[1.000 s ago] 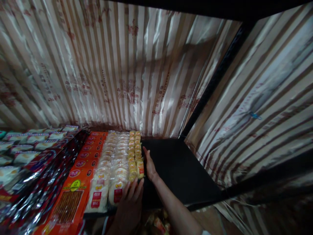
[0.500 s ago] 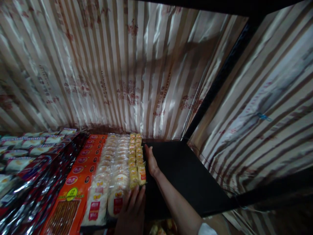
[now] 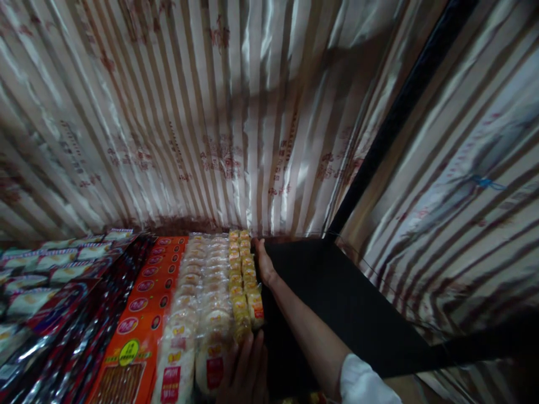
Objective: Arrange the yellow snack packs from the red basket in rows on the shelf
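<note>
two rows of shiny yellow packets [image 3: 238, 280] line a flat black shelf [image 3: 332, 297]; left hand [image 3: 246, 373] at near end, fingers slightly apart; right hand [image 3: 265, 265] edge-on alongside, finger spread unclear.

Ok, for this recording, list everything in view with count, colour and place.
Striped shiny sheeting: count unclear, silver-white and brown, back and right side
Slanted straight bar: one, black, right of centre
Small tie or clip: one, blue, right sheeting
Flat shelf: one, black, lower centre-right
Plastic-wrapped packs: several, whitish, far left
Glossy flat packets: many, dark with red, left
Flat overlapping packets: several, orange, left of centre
Clear-wrapped round goods: two rows, whitish, centre-left
Small wrapped packs: two rows, yellow, centre
Sleeve: one, white, bottom right
Left hand: one, front of yellow rows
Right hand: one, along their right side
</note>
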`<state>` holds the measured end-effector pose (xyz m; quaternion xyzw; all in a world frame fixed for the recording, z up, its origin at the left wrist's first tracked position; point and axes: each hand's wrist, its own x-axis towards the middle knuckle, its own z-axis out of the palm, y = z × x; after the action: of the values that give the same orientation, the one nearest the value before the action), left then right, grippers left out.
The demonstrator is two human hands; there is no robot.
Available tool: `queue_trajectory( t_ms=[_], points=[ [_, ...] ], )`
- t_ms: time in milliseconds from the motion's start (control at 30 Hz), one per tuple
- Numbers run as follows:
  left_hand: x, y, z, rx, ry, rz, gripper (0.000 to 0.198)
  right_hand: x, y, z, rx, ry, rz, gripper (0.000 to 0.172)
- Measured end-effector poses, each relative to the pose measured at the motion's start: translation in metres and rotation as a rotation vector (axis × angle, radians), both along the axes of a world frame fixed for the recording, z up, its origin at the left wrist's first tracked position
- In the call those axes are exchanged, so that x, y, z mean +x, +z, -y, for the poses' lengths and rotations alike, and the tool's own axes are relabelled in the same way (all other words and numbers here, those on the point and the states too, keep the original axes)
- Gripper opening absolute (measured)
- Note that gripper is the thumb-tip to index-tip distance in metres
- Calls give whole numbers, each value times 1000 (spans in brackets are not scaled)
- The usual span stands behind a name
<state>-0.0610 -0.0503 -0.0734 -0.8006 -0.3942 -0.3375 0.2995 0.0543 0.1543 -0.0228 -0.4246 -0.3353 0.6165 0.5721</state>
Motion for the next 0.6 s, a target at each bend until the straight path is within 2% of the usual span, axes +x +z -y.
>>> queue_trajectory(
  t_ms=[67, 133, 233, 300, 367, 467, 533, 600],
  points=[
    [2, -3, -5, 99, 16, -11, 27, -2, 0, -8, 16, 63, -12, 71],
    [2, -3, -5, 100, 13, -16, 26, -1, 0, -11, 16, 52, 3, 71],
    [0, 6, 4, -77, -19, 2, 32, 10, 0, 1, -15, -106, 39, 67],
    [-2, 14, 12, -207, -22, 15, 36, 24, 2, 21, -18, -218, 41, 64],
    [-5, 20, 17, -280, -25, 25, 39, 40, 7, 54, 29, -301, 25, 62],
    [-7, 23, 20, -308, -67, 28, 42, 58, 16, 128, 132, -397, 82, 56],
    [-8, 24, 25, -295, -94, 38, 39, 64, 16, 188, 94, -400, 208, 49],
    [-8, 22, 39, -266, -130, 59, 36, 70, 7, 246, 21, -311, 378, 41]
  ],
)
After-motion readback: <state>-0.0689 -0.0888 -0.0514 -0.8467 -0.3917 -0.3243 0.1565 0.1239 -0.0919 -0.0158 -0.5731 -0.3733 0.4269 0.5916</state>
